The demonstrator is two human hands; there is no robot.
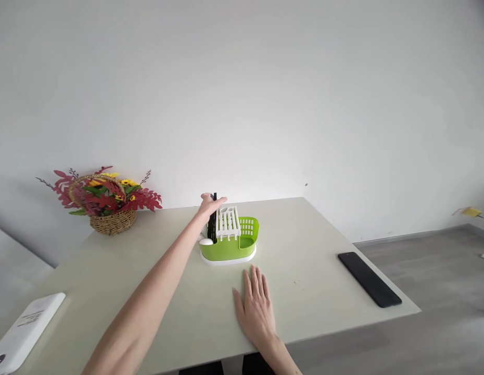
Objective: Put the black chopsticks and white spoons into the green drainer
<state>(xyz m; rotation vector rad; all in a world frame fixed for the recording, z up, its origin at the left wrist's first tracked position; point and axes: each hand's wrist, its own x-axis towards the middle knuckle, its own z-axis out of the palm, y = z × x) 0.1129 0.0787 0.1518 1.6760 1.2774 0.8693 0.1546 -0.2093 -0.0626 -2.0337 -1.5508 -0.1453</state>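
A green and white plastic caddy [227, 252] stands on the table, with a white slotted rack [228, 222] on top and an open basket section at its right. Several black chopsticks [212, 224] stand upright in its left end, beside a rounded white item [206, 241], perhaps a spoon or ladle. My left hand [209, 204] is at the tops of the chopsticks, thumb spread to the right; its other fingers are partly hidden, and no firm grip shows. Flat on the table in front of the caddy lies my right hand [256, 307], fingers stretched out, holding nothing.
A wicker basket [113, 223] of artificial flowers sits at the back left by the wall. A white power-bank-like slab [31, 325] lies at the left edge. Near the right edge is a black phone [369, 279]. The table [304, 323] ends on the right above a grey floor.
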